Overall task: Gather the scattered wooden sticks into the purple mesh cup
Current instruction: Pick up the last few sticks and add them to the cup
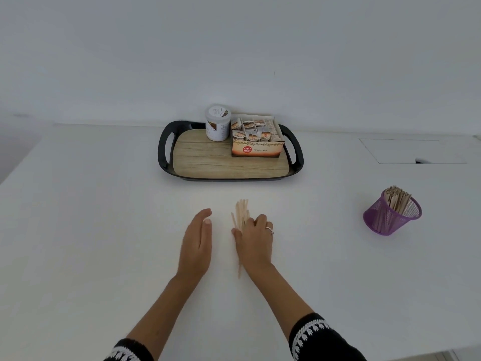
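My right hand [253, 239] is curling its fingers over a loose bundle of wooden sticks [241, 213] lying on the white table [78, 230], with the thumb tucked against the bundle's left side. It looks like a gathering grip rather than a lift, since the sticks seem to be lying flat on the surface. The bundle's long axis is running from 6 to 12 o'clock: the far tips are fanning out beyond my knuckles toward 12, and a few near ends are poking out below my palm toward 6.

My left hand [197, 243] is lying flat and relaxed just beside the bundle at its 9 o'clock, fingers straight and together, holding nothing and not touching the sticks.

The purple mesh cup [392, 213] is sitting well apart from my right hand, out at about 3 o'clock, leaning slightly and already packed with upright sticks. My right hand is the nearer one to it, so I am judging that the carry belongs to that hand, and that the bundle will have to be tipped from lying flat to standing on end before it can drop in among the sticks already there. A loose stick could slip free on the way.
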